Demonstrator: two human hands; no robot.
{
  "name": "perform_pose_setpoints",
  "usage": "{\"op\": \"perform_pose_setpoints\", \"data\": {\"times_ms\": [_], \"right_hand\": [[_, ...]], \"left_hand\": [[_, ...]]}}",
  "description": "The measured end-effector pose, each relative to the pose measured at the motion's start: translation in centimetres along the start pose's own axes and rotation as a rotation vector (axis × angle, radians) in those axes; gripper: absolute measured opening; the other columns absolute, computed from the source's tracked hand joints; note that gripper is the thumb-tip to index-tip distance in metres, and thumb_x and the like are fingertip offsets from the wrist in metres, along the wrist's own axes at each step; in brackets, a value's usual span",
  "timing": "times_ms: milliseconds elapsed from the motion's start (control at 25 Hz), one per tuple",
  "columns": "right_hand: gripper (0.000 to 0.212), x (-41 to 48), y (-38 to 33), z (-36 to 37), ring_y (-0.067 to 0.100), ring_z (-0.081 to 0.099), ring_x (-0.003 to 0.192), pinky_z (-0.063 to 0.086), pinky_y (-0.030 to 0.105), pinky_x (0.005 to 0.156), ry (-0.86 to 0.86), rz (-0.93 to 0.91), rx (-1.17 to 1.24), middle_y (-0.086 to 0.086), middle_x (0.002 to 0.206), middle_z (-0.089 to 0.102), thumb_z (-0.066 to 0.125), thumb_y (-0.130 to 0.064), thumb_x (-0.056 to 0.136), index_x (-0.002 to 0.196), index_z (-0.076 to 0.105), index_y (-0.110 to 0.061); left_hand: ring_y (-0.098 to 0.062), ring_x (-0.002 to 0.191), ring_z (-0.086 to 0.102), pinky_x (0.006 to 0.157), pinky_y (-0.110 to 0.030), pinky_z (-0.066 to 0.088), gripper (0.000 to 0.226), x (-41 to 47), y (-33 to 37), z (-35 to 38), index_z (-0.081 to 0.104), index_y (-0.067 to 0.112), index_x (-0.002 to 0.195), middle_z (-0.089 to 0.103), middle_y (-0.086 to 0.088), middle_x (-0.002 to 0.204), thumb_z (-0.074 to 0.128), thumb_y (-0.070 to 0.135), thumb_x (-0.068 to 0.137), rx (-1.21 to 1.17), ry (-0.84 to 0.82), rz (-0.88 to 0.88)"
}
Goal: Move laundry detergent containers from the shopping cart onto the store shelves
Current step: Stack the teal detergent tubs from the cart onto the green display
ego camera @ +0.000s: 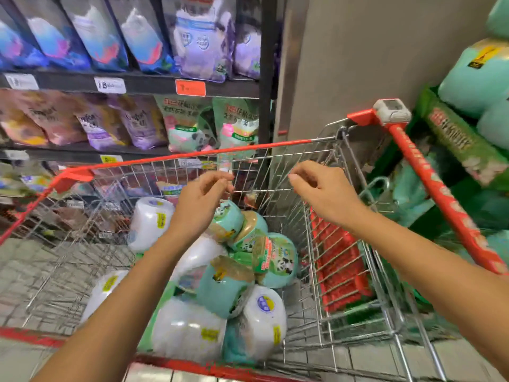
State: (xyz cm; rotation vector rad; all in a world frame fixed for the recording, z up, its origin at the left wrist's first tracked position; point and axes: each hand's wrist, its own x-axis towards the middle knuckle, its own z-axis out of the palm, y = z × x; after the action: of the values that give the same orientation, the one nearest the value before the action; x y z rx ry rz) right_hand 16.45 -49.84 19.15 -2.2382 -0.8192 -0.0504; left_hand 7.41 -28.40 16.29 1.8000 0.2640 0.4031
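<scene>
A wire shopping cart [325,271] with red rims holds several detergent containers: white jugs [187,329] with yellow stickers and teal ones [275,260] with panda labels, piled together. Both my hands hover over the cart's middle, above the pile. My left hand [201,199] hangs with loosely curled fingers and holds nothing. My right hand [322,191] is likewise loosely curled and holds nothing. Dark store shelves [154,84] to the left carry rows of detergent pouches [237,128].
A grey pillar [371,64] rises behind the cart. Teal packs [473,78] and green boxes are stacked at the right, next to the cart's red handle [429,177]. Tiled floor [22,271] shows at the left through the cart's wire side.
</scene>
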Motion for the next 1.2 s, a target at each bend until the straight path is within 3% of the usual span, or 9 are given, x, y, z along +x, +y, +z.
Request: {"op": "perform_pose_setpoints", "data": {"times_ms": [160, 280, 400, 480, 600, 680, 840, 1000, 1200], "right_hand": [[0.017, 1.5, 2.3, 7.5, 0.022, 0.059, 0.079, 0.043, 0.029, 0.065, -0.249, 0.248, -0.01, 0.0, 0.083, 0.063, 0.052, -0.027, 0.096, 0.096, 0.064, -0.014], [0.021, 0.6, 5.9, 13.4, 0.03, 0.063, 0.093, 0.044, 0.031, 0.071, -0.503, 0.464, -0.02, 0.01, 0.099, 0.067, 0.049, -0.024, 0.097, 0.1, 0.062, -0.008], [0.018, -2.8, 9.0, 18.6, 0.024, 0.057, 0.086, 0.039, 0.031, 0.072, -0.673, 0.639, 0.009, 0.018, 0.098, 0.063, 0.051, -0.027, 0.097, 0.089, 0.052, -0.011], [0.018, -5.4, 9.8, 20.7, 0.02, 0.049, 0.072, 0.039, 0.023, 0.062, -0.605, 0.815, 0.223, 0.013, 0.082, 0.054, 0.057, -0.024, 0.096, 0.09, 0.048, -0.01], [0.006, -8.1, 10.3, 23.2, 0.003, 0.047, 0.07, 0.043, 0.01, 0.054, -0.458, 0.985, 0.632, -0.005, 0.084, 0.05, 0.05, -0.021, 0.099, 0.098, 0.047, -0.016], [0.013, -9.3, 10.4, 24.5, 0.0, 0.051, 0.08, 0.044, 0.019, 0.063, -0.415, 1.092, 0.783, -0.011, 0.096, 0.056, 0.045, -0.034, 0.1, 0.102, 0.053, -0.023], [0.045, -10.0, 10.7, 25.4, 0.019, 0.057, 0.106, 0.043, 0.032, 0.076, -0.466, 1.23, 0.884, -0.006, 0.126, 0.056, 0.047, -0.057, 0.092, 0.128, 0.05, -0.031], [0.049, -8.7, 10.0, 24.2, 0.022, 0.056, 0.108, 0.045, 0.034, 0.075, -0.471, 1.204, 0.855, 0.001, 0.128, 0.053, 0.052, -0.061, 0.087, 0.122, 0.051, -0.029], [0.049, -6.9, 8.0, 21.5, 0.022, 0.057, 0.12, 0.048, 0.037, 0.096, -0.463, 1.036, 1.018, 0.003, 0.131, 0.06, 0.047, -0.054, 0.092, 0.129, 0.055, -0.023]], "left_hand": [[-0.005, 0.071, 0.059, 0.066, -0.019, 0.045, 0.016, 0.2, -6.9, -2.7, 0.065, 0.02, 0.093, 0.067, -0.002, 0.086, 0.053, 0.01, 0.096, 0.107, -0.008, -0.189], [-0.025, 0.091, 0.062, 0.085, -0.034, 0.048, 0.015, -0.6, -12.3, -2.2, 0.064, 0.016, 0.105, 0.066, -0.012, 0.098, 0.064, 0.02, 0.09, 0.207, -0.098, -0.385], [-0.027, 0.111, 0.056, 0.101, -0.038, 0.044, 0.08, -2.7, -16.2, -0.9, 0.048, 0.012, 0.132, 0.057, -0.013, 0.122, 0.08, 0.043, 0.066, 0.227, -0.248, -0.597], [-0.026, 0.127, 0.045, 0.108, -0.038, 0.037, 0.112, -4.4, -18.1, 0.2, 0.031, 0.017, 0.146, 0.043, -0.011, 0.139, 0.086, 0.054, 0.056, 0.386, -0.35, -0.595], [-0.032, 0.136, 0.032, 0.112, -0.045, 0.031, 0.136, -6.0, -20.0, 1.8, 0.017, 0.021, 0.15, 0.031, -0.014, 0.146, 0.079, 0.073, 0.042, 0.701, -0.45, -0.461], [-0.035, 0.137, 0.028, 0.112, -0.047, 0.03, 0.134, -6.4, -20.6, 2.6, 0.016, 0.024, 0.15, 0.028, -0.018, 0.146, 0.079, 0.072, 0.043, 0.753, -0.421, -0.433], [-0.034, 0.118, 0.048, 0.094, -0.041, 0.044, 0.113, -6.7, -21.1, 2.2, 0.028, 0.03, 0.143, 0.046, -0.009, 0.126, 0.076, 0.07, 0.049, 0.769, -0.352, -0.33], [-0.023, 0.112, 0.056, 0.091, -0.037, 0.048, 0.114, -6.0, -19.8, 0.7, 0.033, 0.04, 0.14, 0.054, 0.002, 0.126, 0.07, 0.078, 0.039, 0.683, -0.314, -0.443], [-0.013, 0.1, 0.064, 0.089, -0.032, 0.052, 0.108, -5.3, -17.1, -2.0, 0.047, 0.039, 0.133, 0.065, 0.005, 0.118, 0.078, 0.068, 0.034, 0.157, -0.167, -0.571]]}}
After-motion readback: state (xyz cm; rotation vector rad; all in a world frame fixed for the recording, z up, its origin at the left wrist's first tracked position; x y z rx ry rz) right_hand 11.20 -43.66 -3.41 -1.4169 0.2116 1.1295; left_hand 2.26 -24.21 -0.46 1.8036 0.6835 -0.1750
